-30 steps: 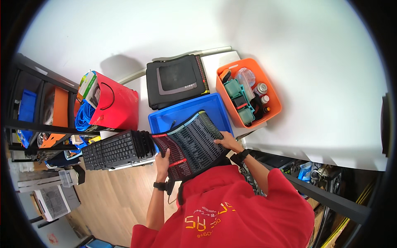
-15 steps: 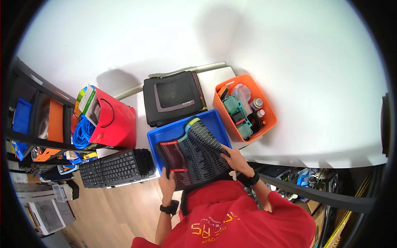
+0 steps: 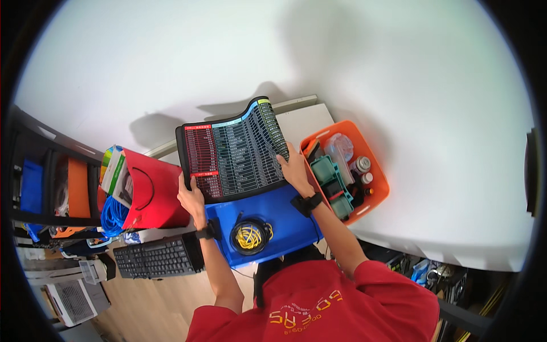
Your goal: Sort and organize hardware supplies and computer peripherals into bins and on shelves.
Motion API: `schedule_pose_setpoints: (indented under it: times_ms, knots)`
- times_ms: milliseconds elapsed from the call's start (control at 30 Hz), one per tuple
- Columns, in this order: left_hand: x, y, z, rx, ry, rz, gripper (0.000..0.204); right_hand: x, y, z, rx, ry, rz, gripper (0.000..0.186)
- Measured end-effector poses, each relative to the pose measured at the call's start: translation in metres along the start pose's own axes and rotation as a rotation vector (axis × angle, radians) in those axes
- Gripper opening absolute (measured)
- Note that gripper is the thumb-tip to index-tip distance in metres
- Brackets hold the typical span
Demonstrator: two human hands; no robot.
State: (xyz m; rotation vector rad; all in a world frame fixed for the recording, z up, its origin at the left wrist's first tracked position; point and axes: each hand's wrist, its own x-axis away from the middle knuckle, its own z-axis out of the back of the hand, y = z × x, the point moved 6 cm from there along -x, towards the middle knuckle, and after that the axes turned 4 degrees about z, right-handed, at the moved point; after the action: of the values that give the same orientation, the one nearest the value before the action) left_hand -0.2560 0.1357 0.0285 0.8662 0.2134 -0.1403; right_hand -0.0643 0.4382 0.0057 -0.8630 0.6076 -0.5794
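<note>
Both hands hold a large black desk mat (image 3: 242, 157) printed with red, blue and yellow tables. My left hand (image 3: 191, 198) grips its lower left edge, thumb on top. On the right side, my right hand (image 3: 294, 171) is closed on the other edge, where the mat curls upward. The mat is over the far part of the table and hides the dark flat items there. Nearer to me is a blue tray (image 3: 299, 219), its far end covered by the mat. A coil of black and yellow cable (image 3: 249, 237) lies in the tray.
An orange bin (image 3: 378, 191) with bottles and a teal case stands right of the tray. Left are a red bag (image 3: 165, 196) with blue cable (image 3: 114, 216) and black keyboards (image 3: 162, 256). Shelves line the left side; a white wall rises behind.
Both hands have carried the desk mat away from me, from above the blue tray to the far part of the table. The cable coil in the tray has come into view.
</note>
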Motion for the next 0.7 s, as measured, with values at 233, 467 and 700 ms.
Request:
schedule_pose_setpoints:
  times_ms: [233, 467, 700]
  knots:
    - [-0.039, -0.151, -0.111, -0.117, -0.149, 0.265, 0.034, -0.019, 0.129, -0.105, 0.193, -0.216, -0.37, 0.069]
    - [-0.035, -0.117, -0.116, -0.112, -0.215, 0.16, 0.029, -0.01, 0.14, -0.08, 0.28, -0.197, -0.372, 0.068]
    - [-0.008, -0.108, -0.106, -0.272, -0.316, 0.07, 0.059, 0.014, 0.107, -0.073, 0.383, -0.22, -0.203, 0.089]
